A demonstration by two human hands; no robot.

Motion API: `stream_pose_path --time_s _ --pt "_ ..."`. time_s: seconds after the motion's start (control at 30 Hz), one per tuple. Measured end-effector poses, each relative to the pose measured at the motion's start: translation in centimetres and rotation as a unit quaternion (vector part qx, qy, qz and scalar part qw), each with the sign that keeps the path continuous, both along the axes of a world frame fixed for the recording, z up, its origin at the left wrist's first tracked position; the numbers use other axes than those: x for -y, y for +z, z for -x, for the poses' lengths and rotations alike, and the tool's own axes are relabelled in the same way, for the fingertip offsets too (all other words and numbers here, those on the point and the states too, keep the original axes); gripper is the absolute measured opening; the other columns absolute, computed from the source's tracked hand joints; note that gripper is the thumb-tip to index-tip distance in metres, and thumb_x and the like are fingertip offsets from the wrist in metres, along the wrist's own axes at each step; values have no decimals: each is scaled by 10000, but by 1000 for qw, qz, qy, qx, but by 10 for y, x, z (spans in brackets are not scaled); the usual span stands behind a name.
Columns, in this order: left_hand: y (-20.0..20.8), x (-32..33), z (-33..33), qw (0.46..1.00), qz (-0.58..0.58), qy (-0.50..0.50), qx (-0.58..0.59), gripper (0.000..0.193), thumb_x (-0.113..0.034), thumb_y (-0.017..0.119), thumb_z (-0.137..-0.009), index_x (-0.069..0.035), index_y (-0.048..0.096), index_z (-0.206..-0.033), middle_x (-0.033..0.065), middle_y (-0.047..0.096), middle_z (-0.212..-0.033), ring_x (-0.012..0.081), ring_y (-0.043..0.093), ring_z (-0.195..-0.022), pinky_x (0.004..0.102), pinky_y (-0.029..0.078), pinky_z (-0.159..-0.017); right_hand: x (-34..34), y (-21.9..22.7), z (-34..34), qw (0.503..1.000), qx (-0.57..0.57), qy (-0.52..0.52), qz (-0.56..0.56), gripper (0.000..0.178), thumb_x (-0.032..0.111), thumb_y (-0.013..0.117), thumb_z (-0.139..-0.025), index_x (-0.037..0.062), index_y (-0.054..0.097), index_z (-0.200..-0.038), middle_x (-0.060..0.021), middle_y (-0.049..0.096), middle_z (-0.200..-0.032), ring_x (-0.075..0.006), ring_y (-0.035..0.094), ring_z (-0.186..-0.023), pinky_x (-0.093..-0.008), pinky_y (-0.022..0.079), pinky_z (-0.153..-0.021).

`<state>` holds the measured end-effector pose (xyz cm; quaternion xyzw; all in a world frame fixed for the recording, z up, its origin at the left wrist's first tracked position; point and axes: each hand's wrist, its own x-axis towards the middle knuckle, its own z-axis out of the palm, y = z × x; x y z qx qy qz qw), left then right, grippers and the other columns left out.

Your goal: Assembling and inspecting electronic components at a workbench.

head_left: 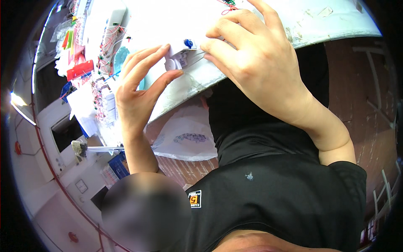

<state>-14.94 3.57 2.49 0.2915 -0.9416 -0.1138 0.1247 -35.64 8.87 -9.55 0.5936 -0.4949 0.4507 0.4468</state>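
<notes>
A small white plastic housing (173,63) is at the near edge of the white table, between the thumb and forefinger of my left hand (140,80). The fingertips touch its opposite sides. A small round blue part (188,43) sits against the housing's far side. To the right, my right hand (260,59) has its thumb and forefinger brought together beside the housing's right end. What those fingertips pinch is too small to make out. The other right fingers are curled above the tabletop.
The white table (159,21) has its worn front edge close to my body. Red wires and a green circuit piece (229,3) lie at the far side. At left are a pale blue round dish (121,59), wired parts and a red box (80,70). A white bag (184,134) hangs below.
</notes>
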Motion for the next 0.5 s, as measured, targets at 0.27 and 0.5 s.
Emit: stream_pose_path --time_s 0.27,0.5 --pt "12 11 7 995 -90 21 42 418 -87 867 -691 -16 743 -1083 94 724 -1044 208 674 -974 304 521 -855 -1 9 0 998 -17 -10 56 110 141 616 -793 41 662 -799 -62 619 -861 -215 605 -936 -548 414 -1023" --pt "15 10 12 994 -84 18 61 384 -107 865 -701 -3 734 -1046 80 707 -1004 212 677 -937 306 526 -835 -19 43 -13 909 160 236 -304 293 152 693 -749 80 739 -1029 -8 693 -1102 -198 606 -1123 -480 372 -1118"
